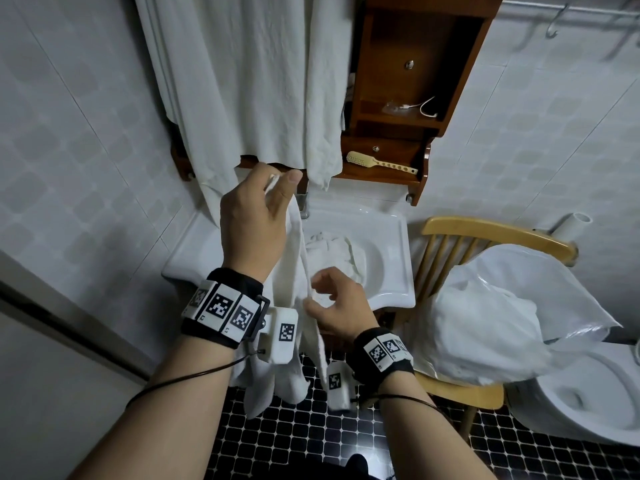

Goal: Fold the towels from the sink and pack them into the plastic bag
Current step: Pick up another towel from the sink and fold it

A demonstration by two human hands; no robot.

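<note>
Left hand point(252, 220), raised with its back to the camera, pinches the top corner of a white towel point(289, 271) – the fingertips are mostly hidden. Lower down, the right hand point(337, 304) nips the towel's edge with curled fingers. The cloth hangs partly behind 2 marker-covered wristbands point(221, 304). Beyond, more towels point(332, 249) lie heaped in the sink point(398, 237). Beside it a plastic bag point(502, 306) gapes on a wooden chair point(485, 230) above black floor tiles point(311, 427). The toilet point(588, 393) is cut off at right.
</note>
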